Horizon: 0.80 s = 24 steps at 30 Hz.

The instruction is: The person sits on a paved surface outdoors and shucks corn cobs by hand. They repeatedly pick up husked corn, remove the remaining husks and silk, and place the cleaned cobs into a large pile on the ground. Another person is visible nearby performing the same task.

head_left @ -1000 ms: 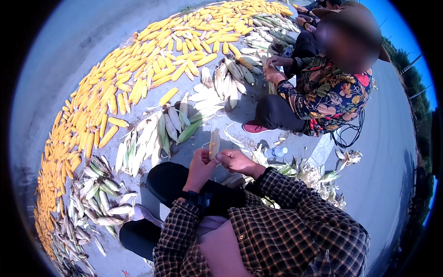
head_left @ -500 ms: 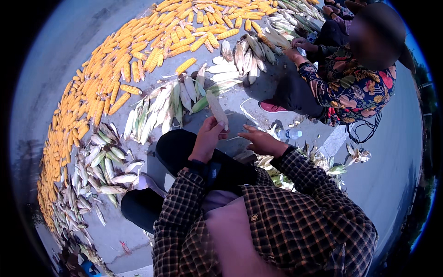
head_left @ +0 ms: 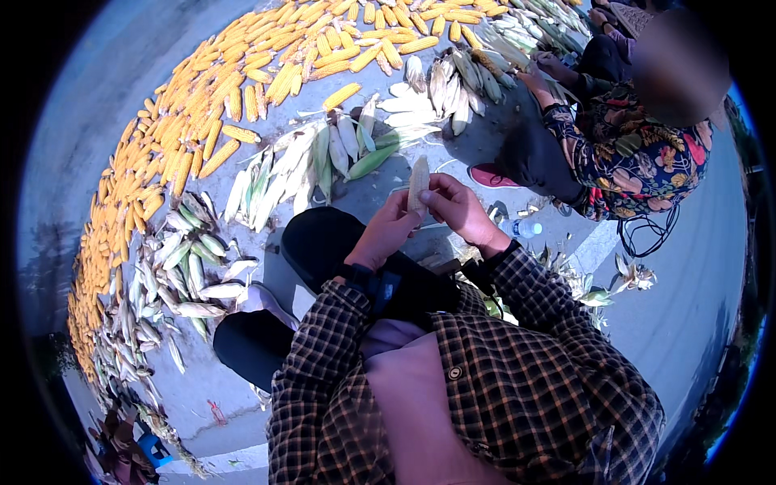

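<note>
A pale ear of corn (head_left: 418,179) stands nearly upright between my hands, its tip pointing away from me. My left hand (head_left: 388,229) is closed round its lower end. From the right, my right hand (head_left: 461,210) meets it with thumb and fingers pinched at its side. The fingertips partly hide the lower part of the ear, and whether thin husk is still on it I cannot make out. Beyond my hands lies a row of pale and green unhusked ears (head_left: 295,170).
Husked yellow corn (head_left: 194,121) spreads in a wide arc at the far left. More unhusked ears (head_left: 182,275) lie left of my knee. A co-worker in a flowered sleeve (head_left: 630,162) sits at the right. A clear water bottle (head_left: 525,229) and loose husks (head_left: 594,295) lie right of my hands.
My right hand has come in from the right and closed on the ear. My left hand has shifted right with it, and the ear has turned more upright. The view has shifted slightly.
</note>
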Tool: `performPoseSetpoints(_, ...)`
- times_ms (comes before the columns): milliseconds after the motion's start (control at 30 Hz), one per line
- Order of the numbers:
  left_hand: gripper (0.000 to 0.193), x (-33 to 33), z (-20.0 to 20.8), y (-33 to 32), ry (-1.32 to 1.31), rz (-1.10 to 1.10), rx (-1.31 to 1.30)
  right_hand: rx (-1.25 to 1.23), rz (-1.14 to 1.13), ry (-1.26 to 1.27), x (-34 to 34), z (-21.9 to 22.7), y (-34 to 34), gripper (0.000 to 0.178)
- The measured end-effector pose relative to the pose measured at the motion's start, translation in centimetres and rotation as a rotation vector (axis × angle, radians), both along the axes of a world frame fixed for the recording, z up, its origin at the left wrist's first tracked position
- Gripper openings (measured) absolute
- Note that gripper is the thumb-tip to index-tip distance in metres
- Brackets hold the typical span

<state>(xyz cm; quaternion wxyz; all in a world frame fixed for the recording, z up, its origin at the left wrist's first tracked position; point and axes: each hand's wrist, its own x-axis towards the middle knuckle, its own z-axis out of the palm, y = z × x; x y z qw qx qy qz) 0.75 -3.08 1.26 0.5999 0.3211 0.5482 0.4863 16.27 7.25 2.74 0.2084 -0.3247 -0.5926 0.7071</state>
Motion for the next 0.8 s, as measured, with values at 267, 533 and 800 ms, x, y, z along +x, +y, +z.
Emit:
performPoseSetpoints(267, 0.045, 0.5, -2.8, 0.1, 0.537, 0.244, 0.294, 0.047, -0.086, 0.045, 1.0, 0.8, 0.1, 0.026)
performPoseSetpoints(533, 0.045, 1.0, -1.7, -0.2, 0.847, 0.325, 0.390, 0.014, -0.057, 0.069, 1.6, 0.8, 0.0, 0.019)
performPoseSetpoints(800, 0.032, 1.3, -0.6, -0.8, 0.918, 0.078, 0.217, 0.610, 0.180, -0.460, 1.6, 3.1, 0.9, 0.051)
